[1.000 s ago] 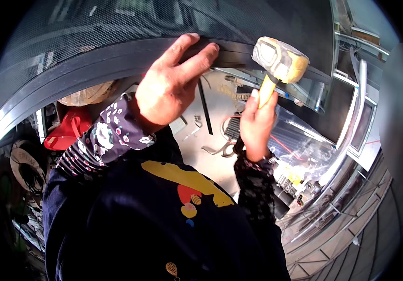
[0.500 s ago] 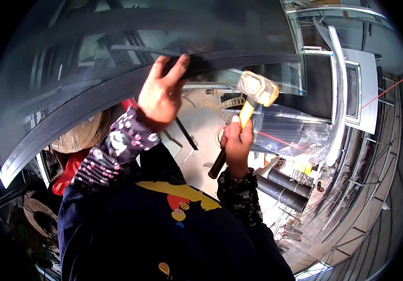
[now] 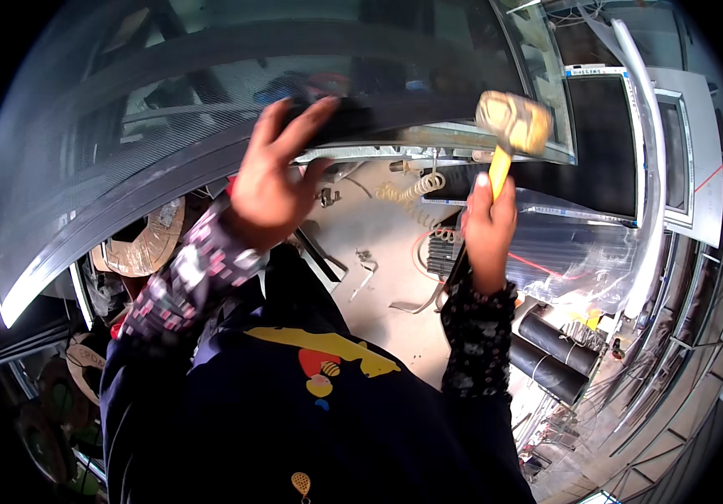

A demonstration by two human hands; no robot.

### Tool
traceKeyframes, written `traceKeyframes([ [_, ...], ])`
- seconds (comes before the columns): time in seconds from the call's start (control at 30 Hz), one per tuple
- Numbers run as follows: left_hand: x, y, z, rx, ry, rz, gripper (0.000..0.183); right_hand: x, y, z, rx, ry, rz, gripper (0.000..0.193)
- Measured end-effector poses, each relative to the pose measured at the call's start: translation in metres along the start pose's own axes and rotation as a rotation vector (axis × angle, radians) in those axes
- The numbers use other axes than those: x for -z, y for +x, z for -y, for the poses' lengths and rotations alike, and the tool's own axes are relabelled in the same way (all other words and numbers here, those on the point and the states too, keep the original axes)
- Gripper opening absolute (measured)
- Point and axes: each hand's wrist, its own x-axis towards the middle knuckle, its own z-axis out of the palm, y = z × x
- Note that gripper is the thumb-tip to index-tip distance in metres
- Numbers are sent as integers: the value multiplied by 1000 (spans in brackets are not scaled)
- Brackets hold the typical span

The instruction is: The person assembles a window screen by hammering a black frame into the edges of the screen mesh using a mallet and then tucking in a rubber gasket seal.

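Note:
My right hand (image 3: 490,227) grips the yellow handle of a mallet (image 3: 513,123), its worn yellowish head raised and blurred near the frame's right part. My left hand (image 3: 273,189) is at the near edge of a large dark framed mesh panel (image 3: 139,181). Its fingers and thumb are around a black block-like piece (image 3: 357,122) along that edge. Motion smears this piece, and the fingers partly hide it. Glass shows beyond the mesh, and a pale metal edge (image 3: 429,136) runs under the panel's right side.
A coiled air hose (image 3: 412,189) hangs below the panel's edge. Black rolls (image 3: 550,370) lie at right, near plastic-wrapped profiles (image 3: 571,252) and a dark-paned frame (image 3: 601,139). Left, beneath the panel, is a wrapped roll (image 3: 147,244). Small metal pieces (image 3: 367,273) lie on the pale floor.
The mallet and my right hand have moved right, and the head is slightly higher. My left hand has shifted slightly left, with its thumb now showing. The view has shifted a little.

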Motion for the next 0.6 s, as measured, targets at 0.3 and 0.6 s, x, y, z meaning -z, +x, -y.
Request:
traceKeyframes([
  [0.3, -67, 26, -1, -145, -71, -116, 46, -12, 29, 9, 130, -363, 177, 26],
  [0.6, -60, 21, -1, -111, -64, -167, 46, 70, 62, 96, 211, 52, 91, 25],
])
